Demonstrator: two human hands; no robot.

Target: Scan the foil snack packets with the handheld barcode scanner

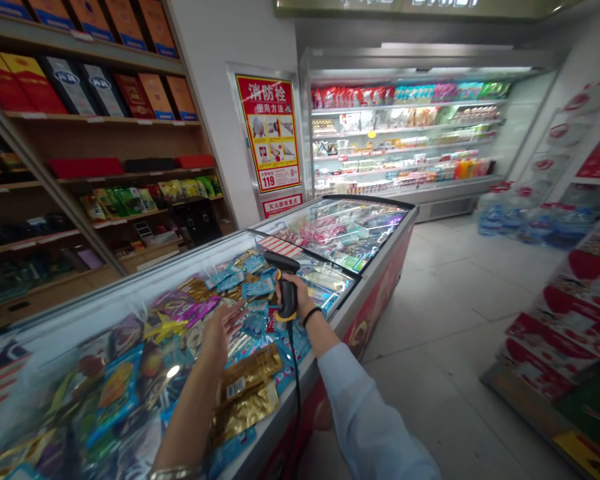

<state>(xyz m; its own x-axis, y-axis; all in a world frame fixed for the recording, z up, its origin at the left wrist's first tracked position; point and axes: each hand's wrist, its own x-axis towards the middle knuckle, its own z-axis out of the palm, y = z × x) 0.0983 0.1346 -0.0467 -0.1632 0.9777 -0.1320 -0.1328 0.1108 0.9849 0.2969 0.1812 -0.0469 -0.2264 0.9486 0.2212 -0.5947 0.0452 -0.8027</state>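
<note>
A black and yellow barcode scanner is in my right hand, its fingers wrapped round the handle. The scanner's head points left over the freezer, and a black cord hangs from its base. My left hand is stretched out over the ice-cream packets, its fingers apart and nothing in them. Whether its fingertips touch a packet I cannot tell. Blue packets lie just beyond it, purple packets to its left. Gold packets lie between my forearms, one with a barcode facing up.
The chest freezer runs away from me, its far part under a glass lid. Shelves with boxes line the left wall. A lit open fridge stands at the back. Stacked red and white cartons flank the tiled floor.
</note>
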